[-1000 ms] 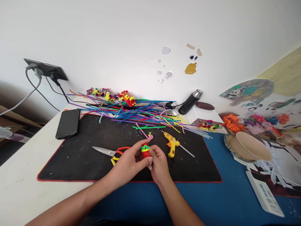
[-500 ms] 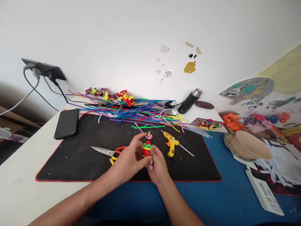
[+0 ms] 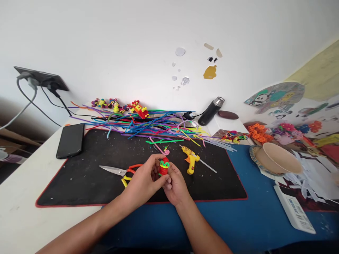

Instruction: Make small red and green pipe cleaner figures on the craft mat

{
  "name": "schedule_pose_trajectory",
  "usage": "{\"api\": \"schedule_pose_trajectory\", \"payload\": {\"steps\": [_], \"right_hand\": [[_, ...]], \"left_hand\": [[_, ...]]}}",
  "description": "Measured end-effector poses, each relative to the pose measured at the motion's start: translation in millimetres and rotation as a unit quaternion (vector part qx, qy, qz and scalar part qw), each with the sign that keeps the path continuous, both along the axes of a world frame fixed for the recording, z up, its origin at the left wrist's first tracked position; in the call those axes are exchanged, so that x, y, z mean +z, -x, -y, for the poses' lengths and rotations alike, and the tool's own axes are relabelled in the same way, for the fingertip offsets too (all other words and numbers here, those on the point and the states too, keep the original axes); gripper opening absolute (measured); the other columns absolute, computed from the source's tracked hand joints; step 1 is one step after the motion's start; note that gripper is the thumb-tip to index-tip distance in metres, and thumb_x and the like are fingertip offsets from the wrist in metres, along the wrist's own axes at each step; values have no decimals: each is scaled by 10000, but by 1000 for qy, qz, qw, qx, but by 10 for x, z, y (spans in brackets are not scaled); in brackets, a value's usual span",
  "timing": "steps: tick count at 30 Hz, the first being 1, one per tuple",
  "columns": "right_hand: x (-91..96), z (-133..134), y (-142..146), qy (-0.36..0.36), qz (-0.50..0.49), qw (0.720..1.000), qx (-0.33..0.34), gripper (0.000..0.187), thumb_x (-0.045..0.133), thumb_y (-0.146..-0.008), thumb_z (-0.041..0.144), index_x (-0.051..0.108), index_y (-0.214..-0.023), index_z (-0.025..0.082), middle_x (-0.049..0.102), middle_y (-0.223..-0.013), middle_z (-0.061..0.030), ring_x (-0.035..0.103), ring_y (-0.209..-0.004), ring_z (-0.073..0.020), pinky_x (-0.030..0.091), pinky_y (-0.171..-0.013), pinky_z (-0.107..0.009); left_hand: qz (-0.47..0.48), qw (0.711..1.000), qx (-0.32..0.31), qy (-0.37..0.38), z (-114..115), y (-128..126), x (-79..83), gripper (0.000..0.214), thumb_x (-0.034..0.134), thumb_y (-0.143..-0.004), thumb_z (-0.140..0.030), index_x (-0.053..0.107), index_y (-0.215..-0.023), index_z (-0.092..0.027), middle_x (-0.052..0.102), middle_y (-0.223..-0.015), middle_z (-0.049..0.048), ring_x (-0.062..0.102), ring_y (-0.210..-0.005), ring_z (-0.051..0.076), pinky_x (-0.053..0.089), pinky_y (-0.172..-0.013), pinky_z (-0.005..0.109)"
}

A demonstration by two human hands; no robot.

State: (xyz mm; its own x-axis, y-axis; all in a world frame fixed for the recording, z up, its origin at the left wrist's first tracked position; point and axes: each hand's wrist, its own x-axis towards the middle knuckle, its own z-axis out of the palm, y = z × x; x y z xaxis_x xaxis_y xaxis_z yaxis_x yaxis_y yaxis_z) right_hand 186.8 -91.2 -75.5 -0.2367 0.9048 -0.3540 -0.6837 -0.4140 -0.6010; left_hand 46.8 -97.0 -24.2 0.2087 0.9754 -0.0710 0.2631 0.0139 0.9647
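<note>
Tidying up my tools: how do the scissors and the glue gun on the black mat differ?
The scissors lie by the left hand, the glue gun by the right hand. The scissors have metal blades and orange-yellow handles; the glue gun is mostly yellow. The scissors' shut blades point left; the glue gun trails a clear stick rightward. Both lie on the black mat; the hands hold a red piece instead.

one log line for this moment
left hand: grips red figure | right hand: grips red figure | below: black mat | beside left hand: scissors | beyond right hand: glue gun
</note>
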Motion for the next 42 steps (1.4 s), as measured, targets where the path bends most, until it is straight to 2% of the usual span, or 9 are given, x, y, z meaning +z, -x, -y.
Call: {"api": "schedule_pose_trajectory", "payload": {"steps": [4,7,12,16,21,25,28,36,42], "right_hand": [[56,0,3,-30,30,999,-1,475,918,-751,470,540,-699,187,423,-466,115,259,-361,-15,215,-380,-152],[58,-2,1,-66,95,993,-14,432,878,-792,479,570,-722,185,425,-470,113,290,-368,-25,222,-388,-165],[37,-9,-25,-134,228,964,-17,389,793,-860,521,603,-778,191,459,-458,105,337,-354,-52,227,-373,-188],[97,3,-42,-169,302,938,-10,391,745,-888,546,601,-786,197,478,-456,96,360,-364,-64,267,-388,-197],[147,45,-29,-196,355,914,11,362,719,-914,522,617,-790,198,488,-478,86,389,-388,-72,297,-408,-206],[145,55,-32,-205,370,906,25,330,705,-929,494,630,-798,200,490,-484,85,399,-391,-76,304,-413,-209],[143,56,-47,-210,378,901,38,296,691,-938,467,640,-817,201,500,-494,84,413,-390,-79,321,-416,-210],[115,61,-98,-240,426,870,59,248,666,-966,437,680,-877,206,540,-518,68,477,-426,-99,379,-450,-219],[109,68,-118,-238,424,870,79,240,657,-972,439,711,-996,206,562,-568,59,507,-462,-106,414,-460,-216]], "left_hand": [[44,999,-14,17,-32,61,-14,470,679,-880,-342,552,-1322,-242,584,-867,-18,588,-772,163,500,-698,295],[85,994,-33,53,-71,149,-9,492,694,-875,-398,571,-1319,-223,605,-909,4,603,-808,171,508,-730,312],[133,980,-64,136,-104,279,63,574,744,-853,-487,559,-1315,-200,612,-879,-1,598,-721,157,502,-651,299],[155,972,-61,168,-114,326,105,583,695,-877,-596,584,-1262,-172,626,-814,3,589,-664,150,483,-616,288],[150,976,-50,150,-128,359,77,540,718,-851,-603,633,-1163,-170,650,-822,19,605,-672,156,503,-612,285],[108,987,-36,109,-102,382,42,502,710,-862,-569,667,-1173,-178,683,-834,33,644,-773,194,541,-665,309],[94,990,-30,99,-90,398,17,489,702,-868,-558,677,-1172,-176,687,-803,26,655,-763,198,556,-684,323],[88,991,-31,100,-119,413,10,497,736,-832,-535,695,-1159,-162,709,-802,39,656,-751,198,563,-682,325],[115,984,-16,136,-147,417,-17,527,767,-800,-567,693,-1132,-164,712,-873,59,664,-759,200,559,-642,305]]}}
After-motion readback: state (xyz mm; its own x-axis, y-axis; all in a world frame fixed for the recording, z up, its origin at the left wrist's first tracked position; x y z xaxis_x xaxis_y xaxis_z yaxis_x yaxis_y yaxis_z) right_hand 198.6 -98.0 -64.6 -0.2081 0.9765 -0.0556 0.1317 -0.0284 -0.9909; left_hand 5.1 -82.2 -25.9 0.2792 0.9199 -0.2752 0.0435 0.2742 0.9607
